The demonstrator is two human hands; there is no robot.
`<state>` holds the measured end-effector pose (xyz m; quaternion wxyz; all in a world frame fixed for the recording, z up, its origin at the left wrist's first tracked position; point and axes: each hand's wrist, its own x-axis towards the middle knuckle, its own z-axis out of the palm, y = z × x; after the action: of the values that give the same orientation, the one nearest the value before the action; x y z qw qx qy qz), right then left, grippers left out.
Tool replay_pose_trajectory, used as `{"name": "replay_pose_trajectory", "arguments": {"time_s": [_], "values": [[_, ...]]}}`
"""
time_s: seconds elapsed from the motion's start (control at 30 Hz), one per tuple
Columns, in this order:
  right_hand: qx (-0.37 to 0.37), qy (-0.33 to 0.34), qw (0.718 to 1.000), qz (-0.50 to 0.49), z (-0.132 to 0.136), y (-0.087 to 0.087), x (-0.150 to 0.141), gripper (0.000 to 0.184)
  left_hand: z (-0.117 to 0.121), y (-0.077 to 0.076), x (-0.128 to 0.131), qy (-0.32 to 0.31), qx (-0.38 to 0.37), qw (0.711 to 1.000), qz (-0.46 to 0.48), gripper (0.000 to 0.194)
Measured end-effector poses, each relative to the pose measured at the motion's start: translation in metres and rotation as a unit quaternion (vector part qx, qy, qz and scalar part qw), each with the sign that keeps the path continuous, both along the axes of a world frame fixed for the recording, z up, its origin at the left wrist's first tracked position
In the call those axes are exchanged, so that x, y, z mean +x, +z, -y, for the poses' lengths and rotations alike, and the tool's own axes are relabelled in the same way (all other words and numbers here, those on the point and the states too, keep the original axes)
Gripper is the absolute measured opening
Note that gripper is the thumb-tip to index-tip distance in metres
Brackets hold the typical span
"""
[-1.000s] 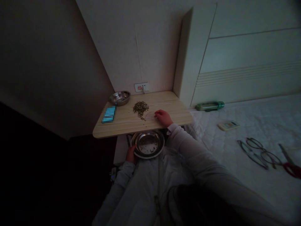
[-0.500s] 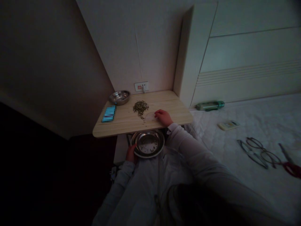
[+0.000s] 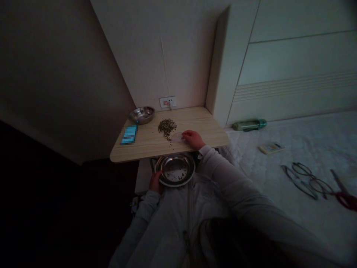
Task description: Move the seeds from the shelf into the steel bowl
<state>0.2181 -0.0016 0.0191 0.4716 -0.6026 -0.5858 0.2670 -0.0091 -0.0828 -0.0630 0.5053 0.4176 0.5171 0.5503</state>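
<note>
My left hand is closed on the left rim of a shiny metal bowl, held under the table's front edge. A few small dark bits lie in its bottom. On the wooden tabletop, my right hand pinches a thin, clear, rounded plastic piece, its kind not plain. The piece lies low over the wood, its left end close to a loose pile of small greenish-brown grains. Several stray grains lie in front of the pile.
A second metal bowl and a phone with a lit screen are at the table's left. A wall socket is behind. On the bed lie a green bottle, a pale flat pack, glasses and red-handled scissors.
My right hand has shifted slightly left with the clear plastic piece, towards the grains. My left hand and the bowl it holds stay in place.
</note>
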Motion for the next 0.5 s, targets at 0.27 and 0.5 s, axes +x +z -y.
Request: {"name": "replay_pose_trajectory", "arguments": {"time_s": [0.27, 0.5], "values": [[-0.010, 0.027, 0.999, -0.023, 0.000, 0.000, 0.002, 0.014, 0.002, 0.015, 0.011, 0.018, -0.062, 0.997, 0.052, 0.002], [-0.006, 0.025, 0.998, -0.060, 0.001, 0.000, 0.003, 0.014, -0.001, 0.008, 0.006, 0.023, -0.027, 0.999, -0.012, 0.012]]}}
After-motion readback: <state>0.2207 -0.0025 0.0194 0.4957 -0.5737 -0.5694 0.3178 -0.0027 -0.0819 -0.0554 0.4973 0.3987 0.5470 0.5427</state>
